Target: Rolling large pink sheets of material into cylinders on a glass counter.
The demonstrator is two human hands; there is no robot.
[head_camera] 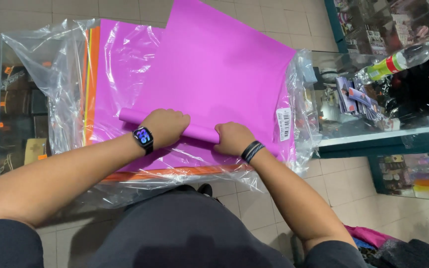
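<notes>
Glass counter [21,99] of a shop runs across the view, with goods dimly visible through its top, and pale floor tiles [254,208] lie below and beyond it. To the right stands a second glass case [398,131] with a white edge, bearing a clear plastic bottle [403,59] that lies tilted and a stack of small booklets [356,99].

On the counter lies a pack of coloured sheets in a loose clear plastic bag [55,64], with orange edges showing at its left side and near edge. On top rests a magenta paper sheet [214,64]. Its near end is rolled into a tube [199,130] whose long axis runs left to right, tilted slightly down toward the right; the flat remainder stretches away from the person.

The left hand [165,126], smartwatch on its wrist, is curled closed over the tube's left part. The right hand [232,139], banded at the wrist, is closed on the right part.
</notes>
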